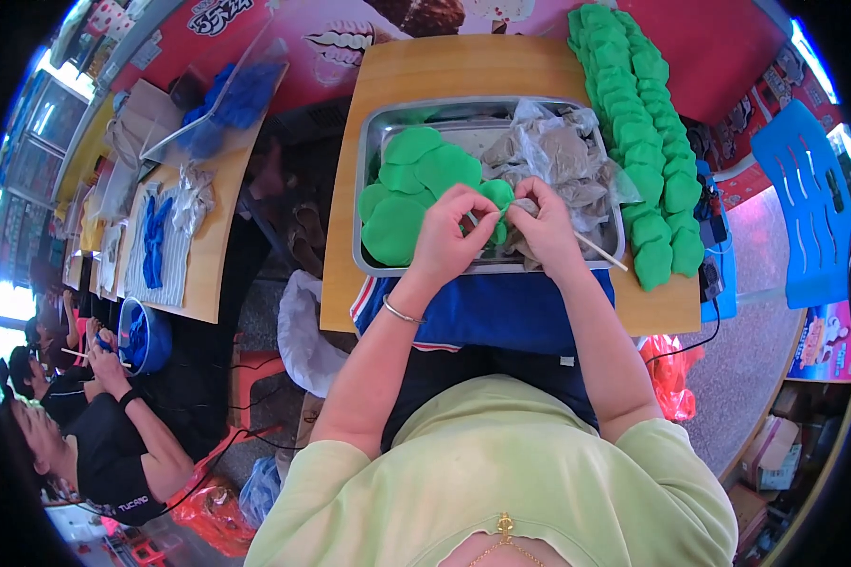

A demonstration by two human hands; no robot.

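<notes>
Both of my hands meet over a metal tray [357, 222] on the wooden table. My left hand [452, 236] pinches the left side of a small, folded-looking green piece [497, 196]. On its other side, my right hand [545, 229] has its fingers closed at the piece's edge. A thin pale stick [600, 250] sticks out from under the right hand toward the lower right. Flat, rounded green pieces [397, 222] overlap in the tray's left half. Crumpled clear plastic with grey-brown material [563, 146] fills much of the right half.
Long overlapping rows of green pieces [648, 151] line the table's right edge. Blue cloth [501, 307] hangs below the tray. A blue plastic chair [808, 208] stands at right. At left, a co-worker [113, 444] handles something blue over a blue basin [151, 340], near another table [213, 246].
</notes>
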